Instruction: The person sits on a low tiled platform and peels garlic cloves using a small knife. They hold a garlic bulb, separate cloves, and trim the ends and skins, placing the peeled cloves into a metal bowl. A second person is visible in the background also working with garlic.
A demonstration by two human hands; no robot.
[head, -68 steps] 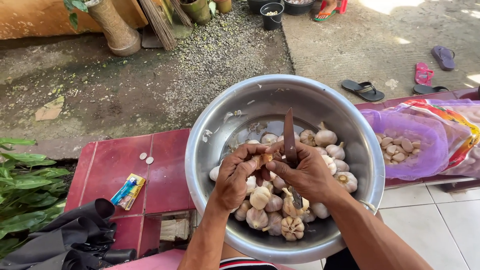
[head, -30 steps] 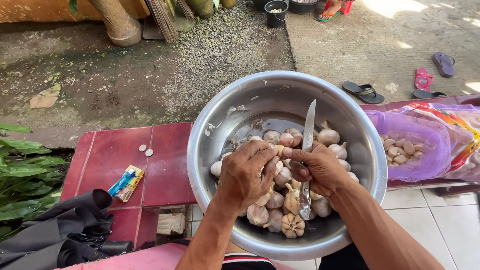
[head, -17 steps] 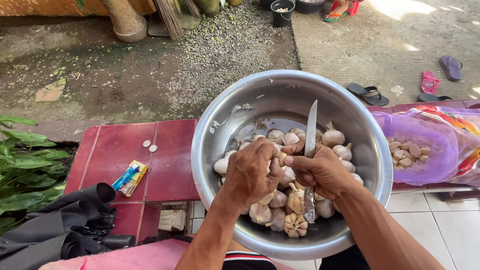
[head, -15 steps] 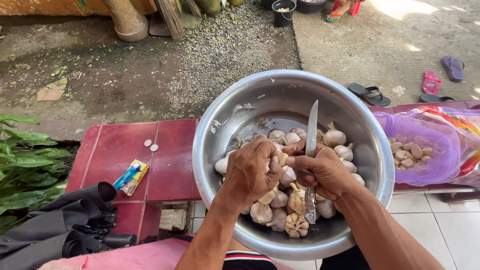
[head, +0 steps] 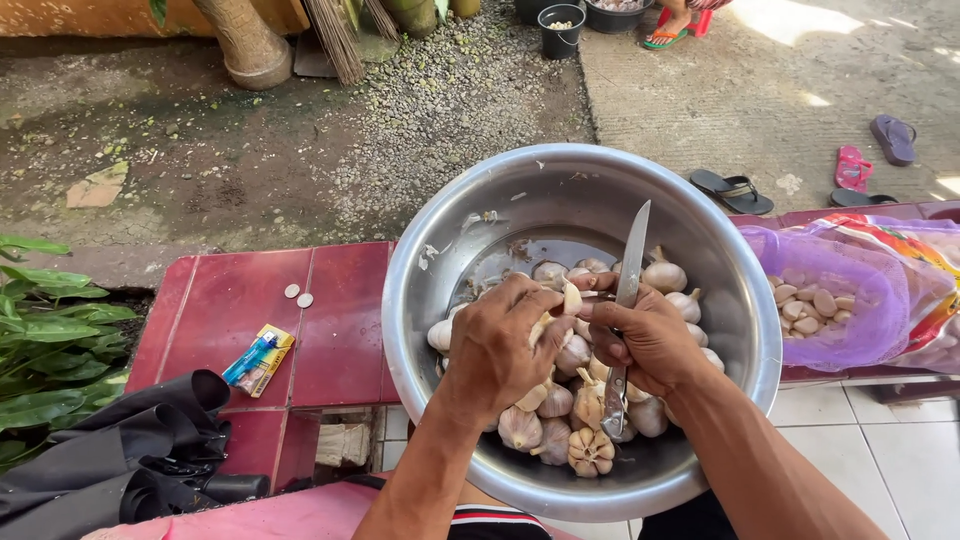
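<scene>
A large steel bowl rests on a red tiled ledge and holds several whole garlic bulbs. Over the bowl, my left hand pinches a pale garlic clove between its fingertips. My right hand grips a knife whose blade points up and away, its edge against the clove. Both hands hover just above the bulbs.
A purple mesh bag of peeled cloves lies to the right of the bowl. On the red tiles to the left lie two coins and a small packet with a blue lighter. Dark fabric lies at lower left. Sandals rest on the concrete beyond.
The knife blade has tilted to the right and the clove now stands out above my left fingers. Both hands stay over the bowl.
</scene>
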